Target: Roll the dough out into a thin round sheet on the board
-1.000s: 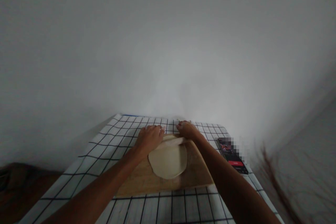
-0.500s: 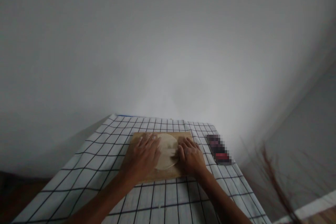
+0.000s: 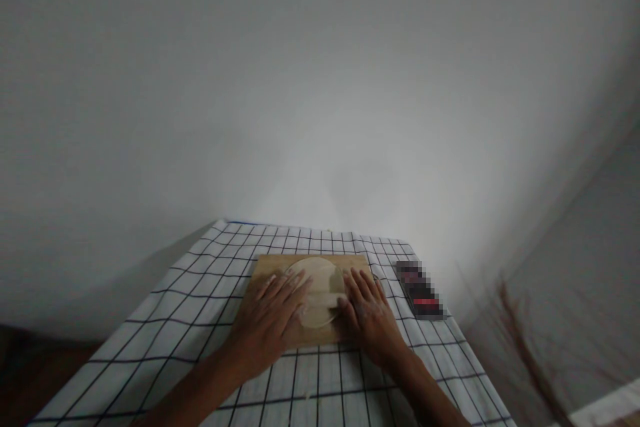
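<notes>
Two hands are forming the grip: a left hand (image 3: 273,313) and a right hand (image 3: 371,312), both lying palm-down, fingers stretching out flat and not clenching; the palms are seemingly bearing on the ends of one pale rolling pin (image 3: 324,301), whose middle alone is showing in the gap. Their spacing is probably keeping the pressure even along it. That one pin, lying crosswise, is resting on one thin round sheet of dough (image 3: 321,275), which is spreading between the hands, partly under the fingers. One wooden board (image 3: 264,265) is carrying the dough, likely giving it a firm bed. One worktop (image 3: 195,273) is supporting the board, wearing one black-and-white checked cloth (image 3: 327,380), presumably for protection. One dark phone-like slab (image 3: 421,293), pixelated, is lying right of the board, perhaps for staying clear of the pin. One branching plant (image 3: 520,335), blurred, is rising beyond the right edge; one pale wall (image 3: 320,93) is backing everything
</notes>
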Action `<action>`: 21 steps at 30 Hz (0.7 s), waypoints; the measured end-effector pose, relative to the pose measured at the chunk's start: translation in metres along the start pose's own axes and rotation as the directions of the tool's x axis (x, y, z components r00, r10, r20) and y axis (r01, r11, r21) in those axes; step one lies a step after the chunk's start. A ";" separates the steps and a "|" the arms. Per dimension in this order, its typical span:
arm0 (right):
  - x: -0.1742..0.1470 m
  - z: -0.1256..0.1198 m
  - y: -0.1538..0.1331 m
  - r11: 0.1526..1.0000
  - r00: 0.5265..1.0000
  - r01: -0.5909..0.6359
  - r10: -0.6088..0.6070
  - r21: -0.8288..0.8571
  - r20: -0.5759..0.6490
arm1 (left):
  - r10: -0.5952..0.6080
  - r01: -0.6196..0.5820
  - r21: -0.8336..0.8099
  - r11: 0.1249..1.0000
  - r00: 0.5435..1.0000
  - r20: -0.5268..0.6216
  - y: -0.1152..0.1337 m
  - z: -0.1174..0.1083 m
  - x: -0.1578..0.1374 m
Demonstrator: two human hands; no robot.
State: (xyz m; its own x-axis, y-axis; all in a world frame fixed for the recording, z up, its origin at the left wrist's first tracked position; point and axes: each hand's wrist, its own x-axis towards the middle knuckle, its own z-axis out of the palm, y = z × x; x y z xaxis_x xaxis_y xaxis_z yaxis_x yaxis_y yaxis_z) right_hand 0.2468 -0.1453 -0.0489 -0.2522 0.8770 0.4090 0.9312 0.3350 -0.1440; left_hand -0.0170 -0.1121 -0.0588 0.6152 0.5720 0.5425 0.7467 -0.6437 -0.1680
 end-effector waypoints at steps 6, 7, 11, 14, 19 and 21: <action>0.085 0.013 0.018 0.996 0.997 -0.071 0.071 -0.053 0.004 | -0.216 0.216 -0.007 0.976 0.976 -0.034 -0.018 0.020 0.043; 0.098 0.016 0.020 0.995 0.996 -0.084 0.085 -0.055 0.009 | -0.248 0.248 -0.008 0.969 0.968 -0.037 -0.022 0.021 0.050; 0.144 0.029 0.028 0.994 0.995 -0.093 0.095 -0.053 0.041 | -0.322 0.322 0.007 0.947 0.947 0.015 -0.042 0.025 0.077; 0.177 0.039 0.034 0.996 0.992 -0.068 0.074 -0.056 0.104 | -0.367 0.366 0.041 0.930 0.928 0.055 -0.060 0.030 0.092; 0.215 0.053 0.039 0.998 0.972 -0.016 0.030 -0.061 0.231 | -0.421 0.414 0.084 0.906 0.904 0.080 -0.083 0.046 0.105; 0.217 0.054 0.040 0.998 0.967 -0.003 0.019 -0.064 0.253 | -0.415 0.409 0.078 0.909 0.906 0.082 -0.086 0.050 0.105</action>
State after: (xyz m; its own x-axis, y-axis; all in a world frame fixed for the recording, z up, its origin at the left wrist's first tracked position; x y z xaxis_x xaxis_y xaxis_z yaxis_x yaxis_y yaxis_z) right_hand 0.2146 0.0773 -0.0143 -0.2925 0.9419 0.1651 0.9469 0.3093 -0.0874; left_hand -0.0034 0.0286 -0.0284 0.2683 0.8271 0.4939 0.9503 -0.3113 0.0051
